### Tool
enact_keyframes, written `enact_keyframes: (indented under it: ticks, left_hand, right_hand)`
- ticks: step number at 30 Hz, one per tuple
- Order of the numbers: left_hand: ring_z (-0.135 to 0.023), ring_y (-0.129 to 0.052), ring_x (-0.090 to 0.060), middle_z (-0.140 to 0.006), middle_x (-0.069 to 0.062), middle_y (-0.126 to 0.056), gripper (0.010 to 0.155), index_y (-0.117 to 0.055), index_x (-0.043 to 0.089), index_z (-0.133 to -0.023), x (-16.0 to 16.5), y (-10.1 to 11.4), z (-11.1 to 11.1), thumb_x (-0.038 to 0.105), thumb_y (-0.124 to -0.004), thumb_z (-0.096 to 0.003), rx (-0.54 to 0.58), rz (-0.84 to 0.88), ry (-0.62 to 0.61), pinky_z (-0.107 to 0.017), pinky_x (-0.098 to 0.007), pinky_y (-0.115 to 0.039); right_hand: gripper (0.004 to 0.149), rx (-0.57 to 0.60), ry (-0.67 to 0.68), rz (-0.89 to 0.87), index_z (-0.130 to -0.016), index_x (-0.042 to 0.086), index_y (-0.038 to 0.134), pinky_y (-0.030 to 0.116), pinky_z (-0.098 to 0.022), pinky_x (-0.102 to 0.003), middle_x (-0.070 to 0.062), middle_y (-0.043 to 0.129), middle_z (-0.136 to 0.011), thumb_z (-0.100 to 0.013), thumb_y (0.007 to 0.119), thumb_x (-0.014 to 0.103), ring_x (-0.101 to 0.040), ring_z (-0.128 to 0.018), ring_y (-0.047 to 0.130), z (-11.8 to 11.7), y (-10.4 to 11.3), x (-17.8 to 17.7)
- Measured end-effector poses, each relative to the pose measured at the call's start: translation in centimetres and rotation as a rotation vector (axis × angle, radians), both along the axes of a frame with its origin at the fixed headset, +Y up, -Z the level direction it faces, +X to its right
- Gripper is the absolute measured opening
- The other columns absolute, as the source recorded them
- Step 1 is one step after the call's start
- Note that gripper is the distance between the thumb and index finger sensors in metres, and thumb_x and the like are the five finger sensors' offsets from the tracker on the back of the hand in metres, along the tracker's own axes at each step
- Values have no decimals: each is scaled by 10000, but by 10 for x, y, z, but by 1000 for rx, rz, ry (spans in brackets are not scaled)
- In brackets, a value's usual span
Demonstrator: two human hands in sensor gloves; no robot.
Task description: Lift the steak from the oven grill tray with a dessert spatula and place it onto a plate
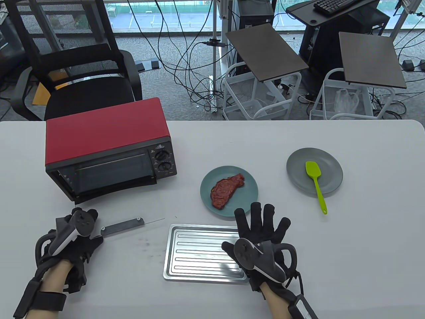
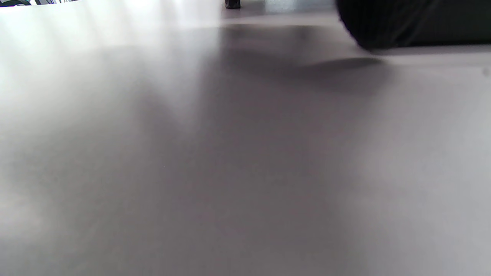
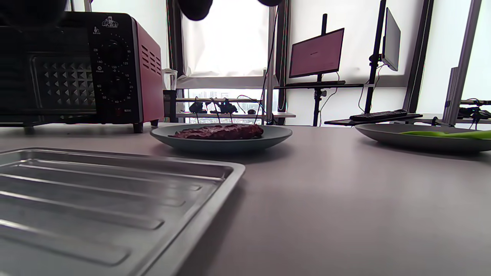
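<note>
The steak (image 1: 227,190) lies on the teal plate (image 1: 245,202) near the middle of the white table (image 1: 365,249), filling the plate's centre from about 1 o'clock down to 7 o'clock. The oven grill tray (image 1: 199,254) sits just at 6 o'clock of that plate, its ribbed metal floor bare; in the right wrist view the tray (image 3: 115,199) fills the near left and the steak (image 3: 220,131) rests low on the plate (image 3: 268,138) beyond it.

The green dessert spatula (image 1: 316,182) lies on a second, grey plate (image 1: 298,166) at 3 o'clock of the teal one, blade on the plate and handle running out past the rim at 5 o'clock onto the table. No hand touches it.

The right hand (image 1: 262,239) hovers over the tray's right edge, fingers (image 1: 255,212) straight and spread apart, tips reaching toward the teal plate's 6 o'clock rim; it holds nothing. The left hand (image 1: 74,241) rests at the table's 8 o'clock side, beside a flat metal strip (image 1: 123,226). Its fingers are hidden under the tracker, so I cannot tell whether they are curled or straight. The left wrist view shows only blurred tabletop.

A red toaster oven (image 1: 106,146) stands at 10 o'clock of the teal plate, with 2 dials on its front.
</note>
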State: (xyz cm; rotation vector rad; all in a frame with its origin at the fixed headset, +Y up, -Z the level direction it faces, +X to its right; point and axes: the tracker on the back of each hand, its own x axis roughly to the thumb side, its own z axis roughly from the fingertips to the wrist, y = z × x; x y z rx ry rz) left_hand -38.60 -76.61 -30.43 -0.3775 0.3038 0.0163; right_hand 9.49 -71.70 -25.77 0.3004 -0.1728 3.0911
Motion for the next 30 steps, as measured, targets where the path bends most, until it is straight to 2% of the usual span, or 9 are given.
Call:
enact_keyframes:
  ticks: [6, 14, 21, 30]
  left_hand:
    - [-1207, -307, -223, -1185, 79, -125, 838, -172, 491, -1019, 5, 6, -1, 624, -735, -412, -13, -61, -22, -827, -684, -384]
    - [-1199, -412, -224, -1200, 81, -224, 811, -249, 484, -1035, 5, 26, -5, 603, -754, -412, -34, -49, -24, -819, -685, -406]
    - [-1200, -411, -225, -1204, 79, -237, 758, -252, 468, -1041, 5, 48, -13, 545, -719, -449, -114, -23, -12, -816, -698, -375]
    - [-1186, -509, -231, -1214, 91, -386, 666, -380, 465, -1055, -1, 72, -18, 504, -692, -468, -25, 45, 32, -813, -699, -390]
  right_hand:
    - [944, -3, 9, -19, -1162, 238, 262, 208, -652, -850, -215, 131, -1195, -451, 563, 781, -544, -1052, 72, 2, 1, 1]
    - [946, -16, -7, -78, -1163, 236, 259, 210, -655, -847, -215, 133, -1196, -452, 560, 781, -545, -1051, 72, 1, 3, 7]
    - [942, -28, -11, -110, -1163, 233, 264, 216, -657, -845, -218, 139, -1195, -454, 560, 779, -546, -1050, 77, 1, 3, 11]
    - [943, -45, 3, -122, -1164, 233, 258, 214, -660, -843, -218, 136, -1196, -456, 558, 780, -546, -1051, 73, 1, 2, 9]
